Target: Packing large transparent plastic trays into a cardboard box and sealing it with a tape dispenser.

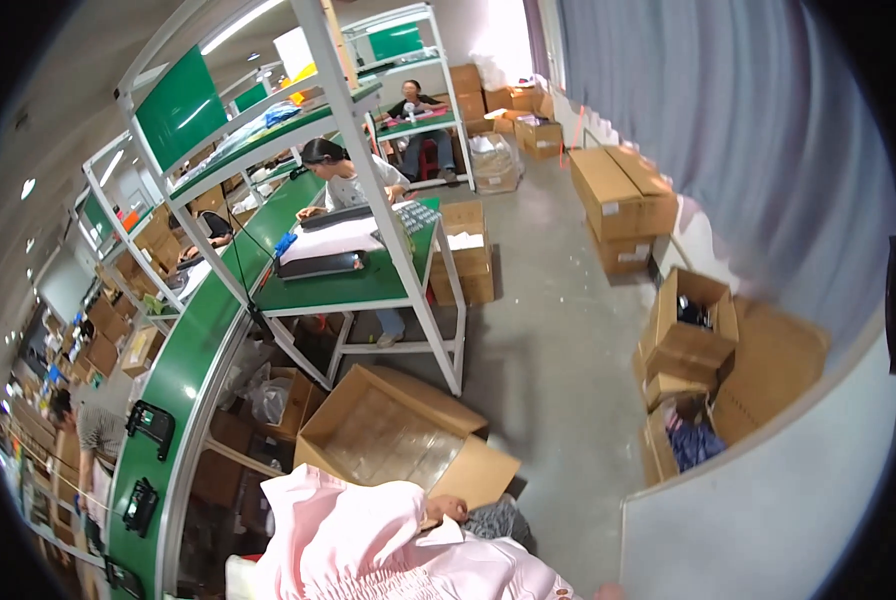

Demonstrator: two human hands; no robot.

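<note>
A dark grey, crinkled bundle [500, 519] lies low in the view, its long axis seeming to run from ten toward four o'clock; neither end can be told as a front, and its kind is unclear; it sits at three o'clock from the left hand [446, 508], just beside the fingers, which look bent; whether they grasp it I cannot tell. The right hand [608, 592] shows only as a blurred patch at the lower edge, at four o'clock from the left; its fingers' state cannot be told.

Clocked from the left hand, a large open carton [340, 416] spreads its flaps at eleven, shiny strips across its bottom; a smaller carton [293, 412] at ten holds clear plastic bags; at twelve, farther off, a carton [473, 286] holds something white; at two, an upper carton [678, 350] holds black items; at nine, black frame-like parts [140, 505] rest on a green belt [190, 385].
</note>
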